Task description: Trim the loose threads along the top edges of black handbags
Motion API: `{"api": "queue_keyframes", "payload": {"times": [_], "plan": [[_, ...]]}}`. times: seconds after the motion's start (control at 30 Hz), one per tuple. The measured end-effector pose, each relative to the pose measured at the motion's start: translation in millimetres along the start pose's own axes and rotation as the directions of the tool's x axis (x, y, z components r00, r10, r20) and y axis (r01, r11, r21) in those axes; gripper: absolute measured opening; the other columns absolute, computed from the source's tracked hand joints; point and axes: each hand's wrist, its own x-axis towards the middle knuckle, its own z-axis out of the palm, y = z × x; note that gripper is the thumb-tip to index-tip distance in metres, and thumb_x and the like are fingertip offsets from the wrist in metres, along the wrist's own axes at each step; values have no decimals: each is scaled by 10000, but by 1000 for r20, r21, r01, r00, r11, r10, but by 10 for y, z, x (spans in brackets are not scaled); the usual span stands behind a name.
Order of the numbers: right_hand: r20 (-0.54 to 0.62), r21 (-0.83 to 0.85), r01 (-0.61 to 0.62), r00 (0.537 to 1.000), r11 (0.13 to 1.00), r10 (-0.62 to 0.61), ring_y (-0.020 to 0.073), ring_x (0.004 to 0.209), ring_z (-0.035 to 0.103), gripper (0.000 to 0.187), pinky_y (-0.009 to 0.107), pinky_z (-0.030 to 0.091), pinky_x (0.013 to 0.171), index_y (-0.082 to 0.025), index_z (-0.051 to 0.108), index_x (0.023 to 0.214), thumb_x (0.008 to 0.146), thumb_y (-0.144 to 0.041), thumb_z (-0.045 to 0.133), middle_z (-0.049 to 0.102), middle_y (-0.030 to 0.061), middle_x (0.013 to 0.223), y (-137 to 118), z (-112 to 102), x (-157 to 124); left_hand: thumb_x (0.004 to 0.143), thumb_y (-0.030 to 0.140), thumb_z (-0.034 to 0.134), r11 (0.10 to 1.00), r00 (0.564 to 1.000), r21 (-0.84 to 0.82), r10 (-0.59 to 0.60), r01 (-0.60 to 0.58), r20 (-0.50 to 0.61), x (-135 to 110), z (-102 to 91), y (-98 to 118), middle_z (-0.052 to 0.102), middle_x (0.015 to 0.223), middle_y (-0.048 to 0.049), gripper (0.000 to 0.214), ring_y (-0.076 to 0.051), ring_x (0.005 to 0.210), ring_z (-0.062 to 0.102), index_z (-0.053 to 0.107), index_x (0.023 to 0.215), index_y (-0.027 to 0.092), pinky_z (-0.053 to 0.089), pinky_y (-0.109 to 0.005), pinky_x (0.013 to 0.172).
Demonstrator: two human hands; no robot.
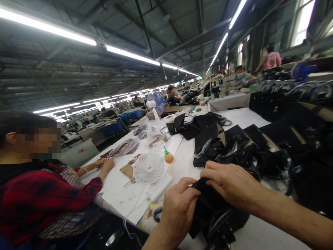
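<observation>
Both of my hands hold a black handbag (215, 215) at the near edge of a long white table (249, 118). My left hand (178, 205) is closed, pinching the bag's upper left edge. My right hand (229, 182) lies over the bag's top with its fingers curled around it. The bag's metal fittings and strap show below my hands. A heap of black bags and bag parts (234, 146) lies just beyond my hands.
A small white desk fan (148, 168), an orange glue bottle (168, 156) and plastic packets (125, 147) lie to the left. A co-worker in a red plaid shirt (39, 198) sits at left, hands on the table. More black bags (293, 104) stack at right.
</observation>
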Motion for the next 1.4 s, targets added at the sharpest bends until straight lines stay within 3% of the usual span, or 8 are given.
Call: {"api": "queue_keyframes", "payload": {"times": [0.27, 0.6, 0.83, 0.97, 1.1, 1.23, 1.33, 1.4], "plan": [[-2, -151, 111, 994, 982, -113, 184, 631, 585, 136, 304, 160, 503, -246, 633, 878, 917, -117, 653, 567, -20, 853, -12, -36, 43, 821, 38, 543, 999, 999, -21, -39, 40, 10, -5, 0, -2, 683, 1041, -26, 214, -152, 863, 654, 677, 856, 201, 533, -250, 750], [14, -142, 174, 985, 974, -174, 205, 685, 600, 98, 304, 276, 527, -196, 606, 841, 919, -136, 607, 592, 4, 846, -3, -2, 70, 787, 8, 562, 998, 999, -52, -40, 38, -37, 13, 15, -32, 685, 991, -4, 222, -127, 823, 658, 669, 821, 199, 513, -221, 724], [213, -135, -27, 975, 990, 56, 272, 711, 673, 213, 306, 373, 572, -212, 674, 759, 915, -141, 548, 686, 33, 753, 27, 4, 7, 773, 12, 590, 995, 996, -78, -60, 55, -64, -9, 34, -77, 693, 1000, 4, 215, -122, 820, 668, 681, 816, 201, 516, -217, 722], [246, -135, -121, 957, 983, 152, 289, 743, 687, 217, 317, 413, 600, -223, 704, 797, 933, -169, 544, 705, 43, 769, -23, -12, 37, 776, 15, 594, 994, 995, -75, -78, 73, -55, -8, 45, -61, 692, 1009, 3, 213, -130, 826, 670, 683, 823, 202, 524, -226, 722], [260, 12, -172, 952, 985, 163, 232, 788, 679, 156, 281, 415, 657, -246, 723, 803, 866, -145, 621, 711, 7, 789, -71, -13, 67, 781, 27, 601, 996, 996, -69, -68, 64, -65, -11, 51, -53, 691, 1010, -4, 195, -138, 816, 670, 685, 829, 196, 530, -237, 720], [306, 212, -158, 948, 964, 88, 161, 705, 646, 170, 237, 345, 581, -265, 704, 753, 787, -113, 636, 674, -52, 704, -101, -8, 75, 778, 28, 602, 996, 996, -66, -65, 60, -69, -21, 65, -63, 692, 1022, -11, 200, -142, 817, 670, 694, 831, 197, 533, -241, 719], [352, 169, -99, 935, 981, 34, 170, 681, 633, 157, 253, 294, 554, -246, 675, 700, 764, -105, 644, 659, -43, 680, -123, 0, 54, 767, 18, 608, 996, 995, -60, -70, 65, -77, -30, 76, -81, 696, 1034, -7, 211, -142, 813, 672, 698, 825, 200, 534, -240, 720], [315, 125, -125, 946, 984, 80, 170, 656, 615, 154, 260, 292, 558, -228, 644, 688, 779, -104, 654, 635, -43, 652, -119, 10, 28, 771, 20, 606, 996, 995, -62, -67, 62, -79, -29, 76, -98, 696, 1035, -6, 208, -141, 810, 674, 695, 823, 200, 535, -240, 720]]}}
